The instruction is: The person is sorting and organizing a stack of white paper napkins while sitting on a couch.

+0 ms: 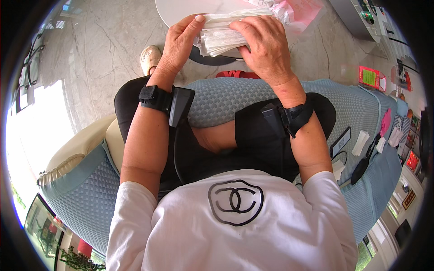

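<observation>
A thick stack of thin white folded sheets (221, 39) is held up near the round white table (178, 6); they look like tissues, but the exact kind is hard to tell. My left hand (180, 40) grips the stack's left end, thumb on top and fingers hidden beneath. Across its right part lie the bent fingers of my right hand (266, 47), with the thumb at the near edge. The layers fan out slightly between the hands. Just beyond my right hand, a crumpled pink and clear plastic wrapper (296, 16) rests by the table's edge.
I sit on a sofa with a light blue quilted cover (217, 101). To my right on it lie a phone-like device (340, 142), a folded white tissue (360, 142) and a dark strap-like item (365, 162). A red box (372, 77) stands farther right.
</observation>
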Tool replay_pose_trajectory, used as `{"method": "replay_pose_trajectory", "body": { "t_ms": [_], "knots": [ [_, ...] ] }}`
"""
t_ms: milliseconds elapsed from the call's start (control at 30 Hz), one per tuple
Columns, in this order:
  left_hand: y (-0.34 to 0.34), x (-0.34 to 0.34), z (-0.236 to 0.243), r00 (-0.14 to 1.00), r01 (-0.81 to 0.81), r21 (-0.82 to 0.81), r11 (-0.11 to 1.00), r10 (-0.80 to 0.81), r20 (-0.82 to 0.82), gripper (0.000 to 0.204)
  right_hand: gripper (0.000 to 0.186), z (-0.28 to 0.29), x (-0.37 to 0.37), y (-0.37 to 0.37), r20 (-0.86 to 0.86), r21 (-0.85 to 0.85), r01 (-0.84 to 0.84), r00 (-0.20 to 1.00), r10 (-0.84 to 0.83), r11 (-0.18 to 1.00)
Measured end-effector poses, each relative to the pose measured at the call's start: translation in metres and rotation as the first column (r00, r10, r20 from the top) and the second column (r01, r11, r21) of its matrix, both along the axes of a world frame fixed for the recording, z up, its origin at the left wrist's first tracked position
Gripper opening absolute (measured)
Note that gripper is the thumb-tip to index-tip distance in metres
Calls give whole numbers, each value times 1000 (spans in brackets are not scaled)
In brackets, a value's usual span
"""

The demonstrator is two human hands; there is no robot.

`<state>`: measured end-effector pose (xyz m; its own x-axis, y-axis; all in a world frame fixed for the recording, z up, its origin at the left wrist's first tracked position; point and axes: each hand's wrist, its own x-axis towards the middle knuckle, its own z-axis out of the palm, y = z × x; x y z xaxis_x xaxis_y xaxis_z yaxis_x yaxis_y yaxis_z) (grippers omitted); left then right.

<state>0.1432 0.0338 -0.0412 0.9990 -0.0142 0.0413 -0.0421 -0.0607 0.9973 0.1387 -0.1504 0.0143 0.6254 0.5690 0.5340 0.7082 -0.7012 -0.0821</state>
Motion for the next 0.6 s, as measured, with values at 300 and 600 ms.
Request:
{"method": "replay_pose_trajectory", "body": {
  "t_ms": [300,600],
  "knots": [
    [0,1,-2,1000,-16,-50,999,15,-23,41,42,6,-3,1,7,-13,15,1000,-15,1000],
    [1,1,-2,1000,-13,-13,1000,13,6,42,40,7,-1,3,42,21,4,999,-5,1000]
  ]
}}
